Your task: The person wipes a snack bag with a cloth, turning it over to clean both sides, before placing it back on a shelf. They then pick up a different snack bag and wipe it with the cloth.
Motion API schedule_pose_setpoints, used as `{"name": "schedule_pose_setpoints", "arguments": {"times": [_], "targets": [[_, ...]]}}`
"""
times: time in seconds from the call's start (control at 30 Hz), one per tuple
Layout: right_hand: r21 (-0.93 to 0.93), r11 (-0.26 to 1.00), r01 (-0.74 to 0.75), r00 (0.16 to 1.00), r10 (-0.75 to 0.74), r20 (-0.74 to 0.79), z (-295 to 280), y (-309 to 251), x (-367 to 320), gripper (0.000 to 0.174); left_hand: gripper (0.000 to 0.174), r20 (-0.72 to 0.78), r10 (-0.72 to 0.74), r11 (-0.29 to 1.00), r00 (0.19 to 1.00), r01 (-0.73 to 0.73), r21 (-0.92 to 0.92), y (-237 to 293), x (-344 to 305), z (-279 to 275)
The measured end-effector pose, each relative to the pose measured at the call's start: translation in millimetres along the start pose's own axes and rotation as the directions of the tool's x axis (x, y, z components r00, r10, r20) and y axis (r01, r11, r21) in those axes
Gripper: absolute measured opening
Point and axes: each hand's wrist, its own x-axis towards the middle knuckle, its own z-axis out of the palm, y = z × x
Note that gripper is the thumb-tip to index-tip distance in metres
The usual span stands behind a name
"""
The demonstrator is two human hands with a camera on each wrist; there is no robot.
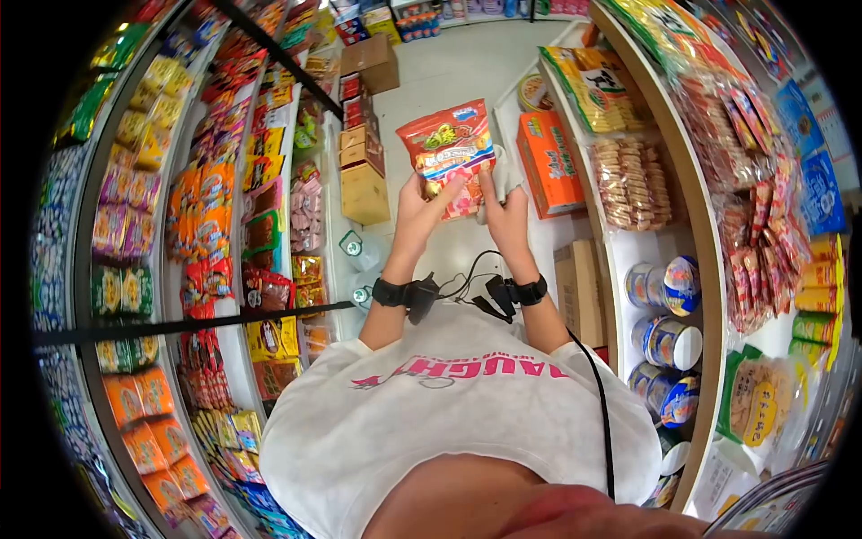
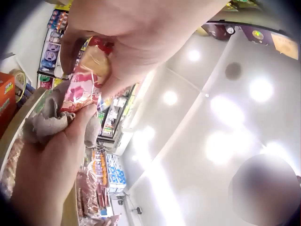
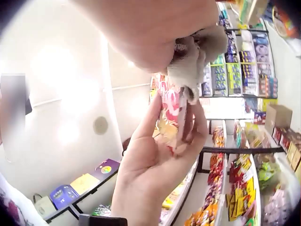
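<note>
A red snack bag point(image 1: 449, 148) with a white and blue band is held up in front of the chest, between both hands. My left hand point(image 1: 420, 216) grips its left side, thumb across the front; the left hand point(image 3: 157, 165) cups the bag's edge in the right wrist view. At the other side, my right hand point(image 1: 509, 223) pinches the bag's lower right edge with the thumb on the front. A grey cloth point(image 2: 49, 120) is bunched in the right hand, against the bag. Fingers behind the bag are partly hidden.
Shelves of packaged snacks point(image 1: 202, 216) line the left; another shelf point(image 1: 669, 269) with bagged goods and tins point(image 1: 669, 341) stands at right. An orange box point(image 1: 549, 162) sits beside the right hand. Cardboard boxes point(image 1: 370, 61) stand on the floor along the left shelf.
</note>
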Motion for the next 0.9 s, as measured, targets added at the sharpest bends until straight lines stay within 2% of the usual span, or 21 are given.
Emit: {"name": "schedule_pose_setpoints", "arguments": {"times": [0.03, 0.07, 0.13, 0.17, 0.2, 0.27, 0.37, 0.47, 0.5, 0.6, 0.63, 0.73, 0.77, 0.8, 0.87, 0.9], "targets": [[-0.154, 0.984, -0.088, 0.994, 0.095, 0.045, -10, 3, 4, 0.038, 0.042, -0.007, -0.125, 0.991, 0.992, 0.124, -0.058, -1, 3, 3], [0.001, 1.000, -0.019, 0.999, 0.019, -0.027, -13, 5, 3, 0.038, 0.041, 0.025, -0.120, 0.992, 0.992, 0.121, -0.026, -4, 6, 5], [0.264, 0.947, 0.182, 0.967, -0.123, -0.225, -19, 2, 6, 0.037, 0.038, 0.115, -0.104, 0.994, 0.988, 0.101, 0.028, -11, 19, 10], [0.298, 0.945, -0.135, 0.951, 0.208, -0.229, -34, 5, 0, 0.034, 0.038, 0.250, -0.093, 0.986, 0.964, 0.053, 0.161, -8, 25, 12], [0.369, 0.922, -0.114, 0.940, 0.220, -0.260, -45, 9, 0, 0.034, 0.039, 0.368, -0.195, 0.972, 0.909, 0.128, 0.197, -2, 31, 17], [0.496, 0.867, -0.044, 0.914, 0.236, -0.331, -60, 15, 1, 0.036, 0.041, 0.578, -0.384, 0.919, 0.720, 0.237, 0.315, 0, 38, 32], [0.754, 0.654, 0.056, 0.894, 0.303, -0.329, -86, -20, -2, 0.039, 0.047, 0.704, -0.257, 0.965, 0.662, 0.208, 0.157, -24, 49, 62], [0.768, 0.624, 0.144, 0.850, 0.319, -0.418, -95, -19, 2, 0.038, 0.052, 0.777, -0.257, 0.945, 0.574, 0.318, 0.078, -22, 61, 77], [0.770, 0.610, 0.184, 0.811, 0.348, -0.470, -94, -15, 6, 0.036, 0.050, 0.806, -0.232, 0.949, 0.544, 0.307, 0.066, -24, 70, 79], [0.711, 0.636, 0.301, 0.783, 0.261, -0.564, -99, -23, 16, 0.037, 0.051, 0.851, -0.331, 0.937, 0.408, 0.249, 0.245, -18, 101, 71], [0.612, 0.745, 0.265, 0.734, 0.255, -0.629, -96, -30, 17, 0.037, 0.053, 0.877, -0.306, 0.947, 0.371, 0.209, 0.242, -14, 109, 68], [0.557, 0.797, 0.234, 0.686, 0.270, -0.675, -83, -33, 28, 0.040, 0.052, 0.913, -0.227, 0.964, 0.340, 0.212, 0.161, -17, 129, 58], [0.525, 0.822, 0.220, 0.651, 0.277, -0.706, -81, -31, 29, 0.046, 0.052, 0.899, -0.324, 0.939, 0.294, 0.214, 0.268, -18, 141, 54], [0.493, 0.845, 0.206, 0.612, 0.282, -0.739, -76, -31, 31, 0.051, 0.051, 0.900, -0.306, 0.940, 0.311, 0.250, 0.233, -23, 146, 50], [0.122, 0.961, 0.248, 0.372, 0.022, -0.928, -63, -34, 34, 0.048, 0.050, 0.914, -0.249, 0.940, 0.322, 0.306, 0.148, -33, 154, 54], [-0.120, 0.981, 0.154, 0.376, -0.171, -0.911, -63, -35, 32, 0.041, 0.048, 0.933, -0.201, 0.958, 0.298, 0.257, 0.124, -36, 154, 57]]}}
